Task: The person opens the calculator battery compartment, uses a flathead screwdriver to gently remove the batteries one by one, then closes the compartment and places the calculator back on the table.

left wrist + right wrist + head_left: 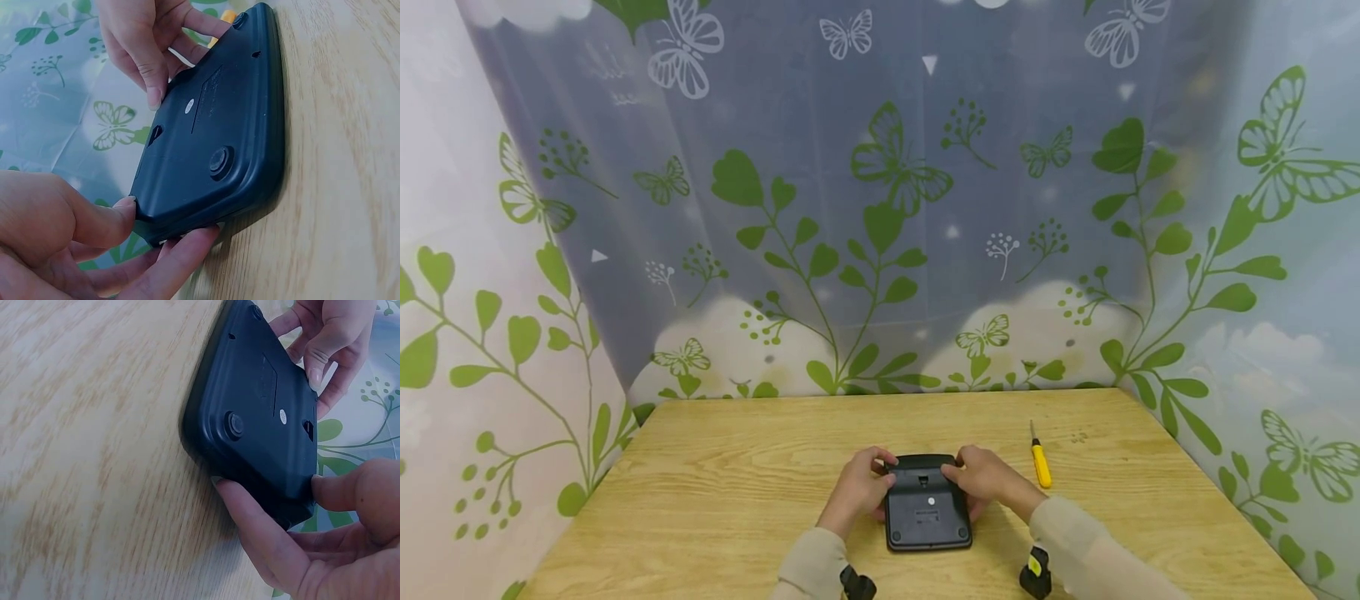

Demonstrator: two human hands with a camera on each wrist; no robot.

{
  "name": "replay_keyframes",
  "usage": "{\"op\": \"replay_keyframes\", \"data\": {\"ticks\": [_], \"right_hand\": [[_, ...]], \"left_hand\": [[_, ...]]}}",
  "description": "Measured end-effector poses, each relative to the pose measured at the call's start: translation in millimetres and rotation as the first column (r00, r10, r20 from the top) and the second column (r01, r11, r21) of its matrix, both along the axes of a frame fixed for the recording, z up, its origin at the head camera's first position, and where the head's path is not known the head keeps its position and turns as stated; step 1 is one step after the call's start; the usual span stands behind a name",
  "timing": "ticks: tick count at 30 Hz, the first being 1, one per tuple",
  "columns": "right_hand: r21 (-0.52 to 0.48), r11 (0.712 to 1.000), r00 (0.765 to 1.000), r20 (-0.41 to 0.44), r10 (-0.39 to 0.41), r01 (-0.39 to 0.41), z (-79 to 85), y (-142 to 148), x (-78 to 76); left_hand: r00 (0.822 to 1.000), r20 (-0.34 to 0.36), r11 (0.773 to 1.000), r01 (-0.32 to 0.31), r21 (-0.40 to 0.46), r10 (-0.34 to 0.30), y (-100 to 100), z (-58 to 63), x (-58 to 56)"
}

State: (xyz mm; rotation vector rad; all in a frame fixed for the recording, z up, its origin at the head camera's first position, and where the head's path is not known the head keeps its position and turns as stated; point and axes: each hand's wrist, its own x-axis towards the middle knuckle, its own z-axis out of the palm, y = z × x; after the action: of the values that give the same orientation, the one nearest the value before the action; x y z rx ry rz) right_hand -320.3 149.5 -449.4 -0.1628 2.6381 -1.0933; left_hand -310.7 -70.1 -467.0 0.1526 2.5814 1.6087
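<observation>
Black plastic device (919,499) lies with its underside up on the wood-grain table (730,492), about midway between the left and right edges and well in from the back edge. Both hands grasp it by its far end, one at each side. The left hand (863,483) grips the far left corner: its thumb presses on the upturned face while the other fingers reach under the side. The right hand (987,477) grips the far right corner in the same way, thumb on top and fingers beneath.

On the upturned face are a small dark notch (923,481) near the far end, a round white sticker (932,502), a printed label (927,517) and a round foot (220,161) at each near corner.

To the right of the device, between it and the right edge, lies a screwdriver (1041,465) with a yellow handle, its shaft pointing to the back edge. Farther toward the back right corner sit a few small pieces (1078,437), perhaps screws, though they are too small to be sure.

Pale sleeves (811,562) cover the forearms, and a black wrist camera (1036,575) shows at each cuff. Behind the table hangs a curtain (805,192) patterned with green leaves and butterflies.
</observation>
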Motion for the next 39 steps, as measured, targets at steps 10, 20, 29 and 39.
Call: {"op": "replay_keyframes", "data": {"ticks": [10, 20, 29, 39], "right_hand": [[0.019, 1.000, 1.000, 0.001, -0.005, 0.004, -1.0, -1.1, -1.6], [0.014, 1.000, 1.000, 0.006, -0.007, 0.007, -3.0, -1.2, -1.6], [0.012, 1.000, 1.000, 0.020, -0.009, 0.009, -4.2, 0.0, -3.0], [0.016, 1.000, 1.000, 0.014, -0.001, 0.001, -5.7, 0.9, -3.5]], "left_hand": [[1.000, 0.001, 1.000, -0.004, 0.003, 0.004, -0.2, -0.9, 1.7], [1.000, -0.002, 1.000, 0.010, -0.001, -0.010, -1.1, -1.8, 2.3], [1.000, 0.016, 1.000, 0.004, 0.001, -0.004, -0.4, -0.5, 2.7], [1.000, 0.020, 1.000, 0.015, -0.012, -0.014, -1.0, 0.2, 3.5]]}}
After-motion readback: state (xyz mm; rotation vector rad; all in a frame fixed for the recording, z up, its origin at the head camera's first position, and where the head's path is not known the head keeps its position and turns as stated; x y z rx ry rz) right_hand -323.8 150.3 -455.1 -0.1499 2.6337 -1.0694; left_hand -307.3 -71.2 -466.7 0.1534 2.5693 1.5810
